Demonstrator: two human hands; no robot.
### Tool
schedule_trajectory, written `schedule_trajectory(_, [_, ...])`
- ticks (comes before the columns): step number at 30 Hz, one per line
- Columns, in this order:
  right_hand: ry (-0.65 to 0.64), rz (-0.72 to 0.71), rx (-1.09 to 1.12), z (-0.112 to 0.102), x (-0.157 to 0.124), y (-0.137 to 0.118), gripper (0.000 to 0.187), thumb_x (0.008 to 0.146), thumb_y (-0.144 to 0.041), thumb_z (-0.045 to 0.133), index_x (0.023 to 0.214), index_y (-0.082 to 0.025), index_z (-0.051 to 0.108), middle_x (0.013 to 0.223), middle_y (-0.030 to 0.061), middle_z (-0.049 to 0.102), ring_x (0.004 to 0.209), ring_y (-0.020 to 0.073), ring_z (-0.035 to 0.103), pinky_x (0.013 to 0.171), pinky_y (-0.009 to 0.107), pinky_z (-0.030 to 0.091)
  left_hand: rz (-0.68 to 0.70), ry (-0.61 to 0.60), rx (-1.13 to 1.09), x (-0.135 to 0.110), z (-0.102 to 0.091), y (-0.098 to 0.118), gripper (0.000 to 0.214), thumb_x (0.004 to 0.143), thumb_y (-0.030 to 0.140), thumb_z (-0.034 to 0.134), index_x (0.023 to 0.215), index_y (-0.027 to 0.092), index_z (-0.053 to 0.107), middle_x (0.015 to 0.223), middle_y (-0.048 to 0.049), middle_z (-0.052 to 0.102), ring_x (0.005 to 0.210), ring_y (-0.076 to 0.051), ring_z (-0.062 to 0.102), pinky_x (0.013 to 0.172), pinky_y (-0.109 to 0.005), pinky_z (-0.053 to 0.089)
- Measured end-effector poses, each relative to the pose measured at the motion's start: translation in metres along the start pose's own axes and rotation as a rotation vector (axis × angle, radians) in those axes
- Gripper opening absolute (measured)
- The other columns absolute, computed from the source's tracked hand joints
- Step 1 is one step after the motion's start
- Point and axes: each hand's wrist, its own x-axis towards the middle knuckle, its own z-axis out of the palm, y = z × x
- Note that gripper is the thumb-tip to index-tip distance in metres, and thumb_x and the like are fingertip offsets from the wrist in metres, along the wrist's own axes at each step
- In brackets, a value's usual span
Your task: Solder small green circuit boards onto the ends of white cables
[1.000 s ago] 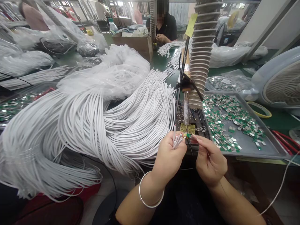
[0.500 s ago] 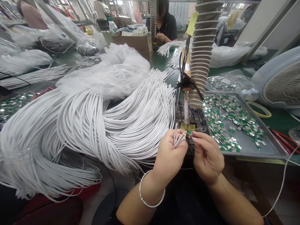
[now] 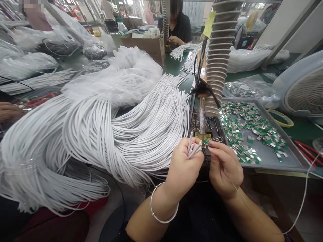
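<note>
Green factory table (image 3: pixel 176 69) crowded around me: a huge heap of white cables (image 3: pixel 101 127) lies to my left, a metal tray (image 3: pixel 300 163) of small green boards to my right, probably placed so both stay within easy reach. My left hand (image 3: pixel 183 166) curls its fingers tightly around several white cable ends (image 3: pixel 194 150), holding them together; my right hand (image 3: pixel 224 169) pinches one tiny green board (image 3: pixel 205 142) between its fingers, just beside those ends, above a yellow pad (image 3: pixel 203 136).

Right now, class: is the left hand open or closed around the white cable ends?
Closed: the left hand curls its fingers around the white cable ends.
</note>
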Motion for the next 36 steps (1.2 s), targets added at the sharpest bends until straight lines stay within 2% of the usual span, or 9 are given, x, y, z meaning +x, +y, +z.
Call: schedule_trajectory(36, [-0.019, 0.007, 0.004, 0.0009, 0.0009, 0.0011, 0.023, 0.081, -0.005, 0.055, 0.098, -0.019, 0.062, 0.097, 0.0078, 0.065, 0.09, 0.0174, 0.065, 0.077, 0.034, 0.056, 0.02, 0.007, 0.019, 0.0011, 0.001, 0.0002, 0.008, 0.076, 0.013, 0.05, 0.083, 0.018, 0.052, 0.07, 0.0044, 0.049, 0.06, -0.008, 0.042, 0.055, -0.019, 0.037])
